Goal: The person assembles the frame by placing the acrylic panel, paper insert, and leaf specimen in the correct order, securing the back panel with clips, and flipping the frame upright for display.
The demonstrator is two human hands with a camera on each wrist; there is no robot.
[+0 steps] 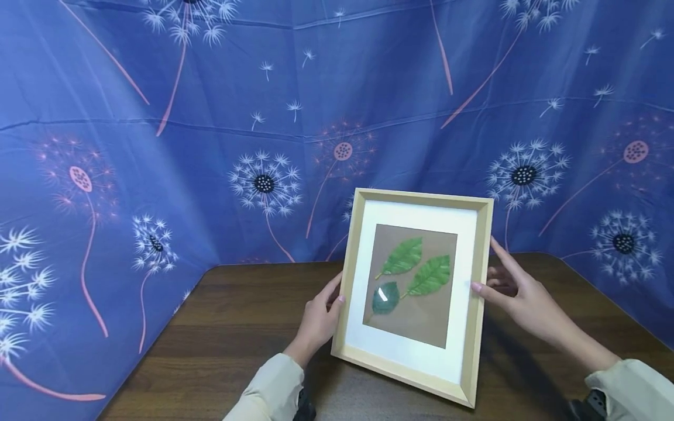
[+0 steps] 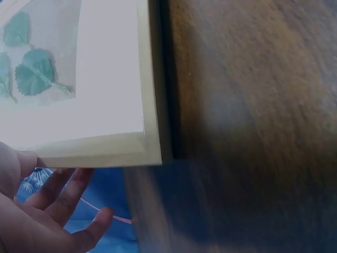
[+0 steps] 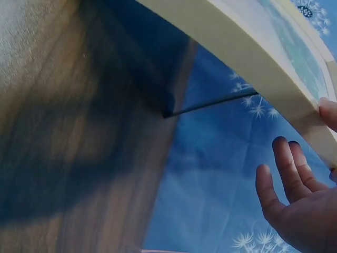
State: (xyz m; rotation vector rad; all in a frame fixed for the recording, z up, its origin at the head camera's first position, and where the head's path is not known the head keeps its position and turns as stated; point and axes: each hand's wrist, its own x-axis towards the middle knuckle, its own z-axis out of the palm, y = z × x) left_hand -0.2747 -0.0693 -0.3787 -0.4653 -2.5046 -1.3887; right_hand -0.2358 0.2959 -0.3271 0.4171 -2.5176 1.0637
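Observation:
A pale wooden picture frame point(image 1: 400, 371) leans back over the table, turned slightly clockwise. Inside its white mat point(image 1: 421, 213) lie two bright green leaves point(image 1: 430, 275) and a darker one with a glare spot. My left hand point(image 1: 318, 321) holds the left side, thumb at the edge and the other fingers partly hidden behind. On the opposite side my right hand point(image 1: 526, 307) grips the border, its thumb on the front and index finger along the edge. A thin dark support leg point(image 3: 216, 103) reaches from behind the frame to the tabletop in the right wrist view.
The dark brown wooden table point(image 1: 237, 327) spreads out on both sides of the frame. Behind it hangs a blue cloth point(image 1: 295, 70) printed with dandelions, close to the table's back edge. Dark wrist straps show at both sleeves point(image 1: 274, 386).

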